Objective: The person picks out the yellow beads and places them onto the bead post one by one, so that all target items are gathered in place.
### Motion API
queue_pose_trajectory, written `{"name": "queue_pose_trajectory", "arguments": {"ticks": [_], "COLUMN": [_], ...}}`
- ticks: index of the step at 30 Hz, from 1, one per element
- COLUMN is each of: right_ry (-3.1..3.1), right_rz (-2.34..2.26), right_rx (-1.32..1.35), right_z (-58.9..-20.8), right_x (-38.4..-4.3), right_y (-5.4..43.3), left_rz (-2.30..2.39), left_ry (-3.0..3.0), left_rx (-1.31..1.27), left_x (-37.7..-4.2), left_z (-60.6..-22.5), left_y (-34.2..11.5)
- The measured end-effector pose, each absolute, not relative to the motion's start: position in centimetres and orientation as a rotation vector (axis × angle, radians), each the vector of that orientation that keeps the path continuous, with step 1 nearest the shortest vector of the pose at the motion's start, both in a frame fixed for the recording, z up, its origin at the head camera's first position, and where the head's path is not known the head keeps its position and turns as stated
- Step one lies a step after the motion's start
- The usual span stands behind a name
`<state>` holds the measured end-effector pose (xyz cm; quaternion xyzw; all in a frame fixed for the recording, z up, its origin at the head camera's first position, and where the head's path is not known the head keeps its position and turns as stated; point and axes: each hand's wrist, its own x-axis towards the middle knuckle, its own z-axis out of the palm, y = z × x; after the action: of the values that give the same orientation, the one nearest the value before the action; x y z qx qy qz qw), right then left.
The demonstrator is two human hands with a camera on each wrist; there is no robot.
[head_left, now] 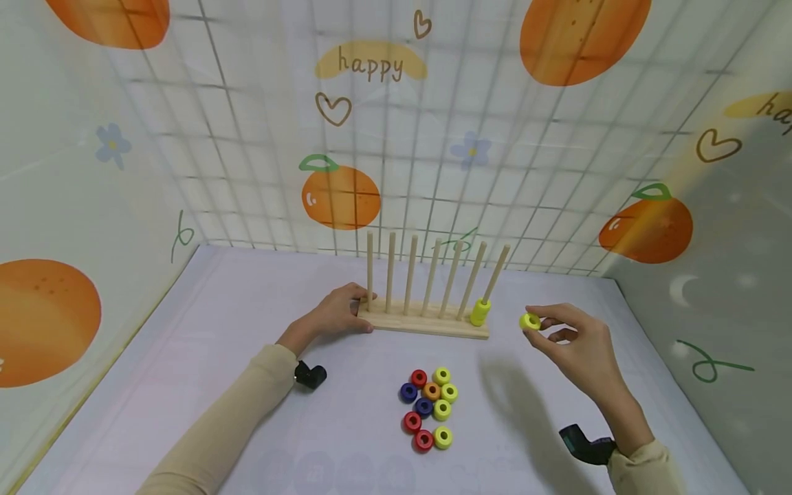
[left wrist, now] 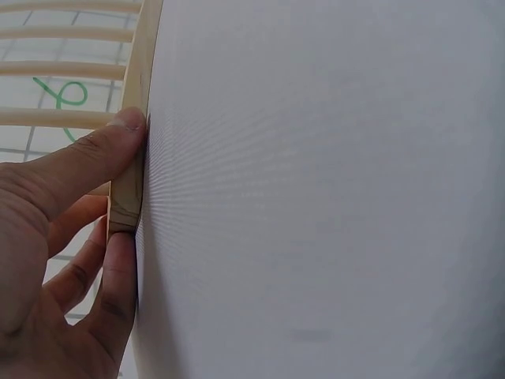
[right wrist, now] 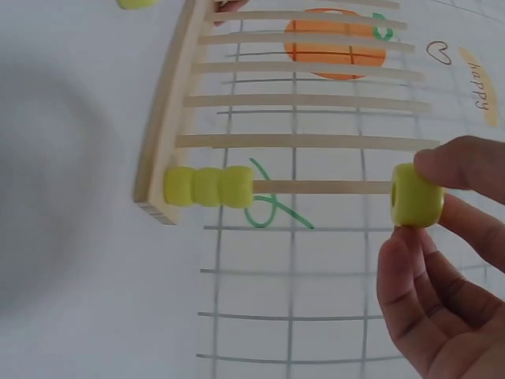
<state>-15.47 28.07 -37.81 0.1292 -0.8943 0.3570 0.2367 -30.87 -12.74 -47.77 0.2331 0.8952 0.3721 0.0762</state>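
Yellow, probably light, stiff and slick, 1 bead (right wrist: 417, 199) is hovering right of the wooden rack (head_left: 421, 323), where the right hand (head_left: 584, 350) is pinching its outer side, likely the best hold, while the left hand (head_left: 332, 312) is gripping the rack's left end.

Grid-lined back wall (head_left: 247, 172) (printed oranges (head_left: 341, 199), "happy" lettering (head_left: 371, 63)) behind a pale tabletop (head_left: 353, 392).

Counting one wooden base (head_left: 427, 325) at the left hand (head_left: 337, 309) and seven pegs (head_left: 410, 275) rightward from that hand. Holding one yellow ring (right wrist: 424, 197) in the right hand (head_left: 578, 344); counting three threaded yellow rings (right wrist: 208, 187) left of it. Nearer than both hands, counting four loose yellow rings (head_left: 443, 445), three red rings (head_left: 423, 448), two blue rings (head_left: 408, 399), one orange ring (head_left: 431, 398).
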Motion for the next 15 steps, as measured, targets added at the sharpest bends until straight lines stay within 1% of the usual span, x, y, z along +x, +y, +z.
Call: {"name": "queue_pose_trajectory", "arguments": {"ticks": [15], "right_ry": [-2.404], "right_rz": [1.000], "right_rx": [0.358], "right_z": [-35.5], "right_x": [-17.1], "right_y": [27.5], "left_rz": [1.118], "left_ry": [2.675], "left_rx": [0.690], "left_x": [-30.9], "left_z": [-47.8], "left_y": [-12.8]}}
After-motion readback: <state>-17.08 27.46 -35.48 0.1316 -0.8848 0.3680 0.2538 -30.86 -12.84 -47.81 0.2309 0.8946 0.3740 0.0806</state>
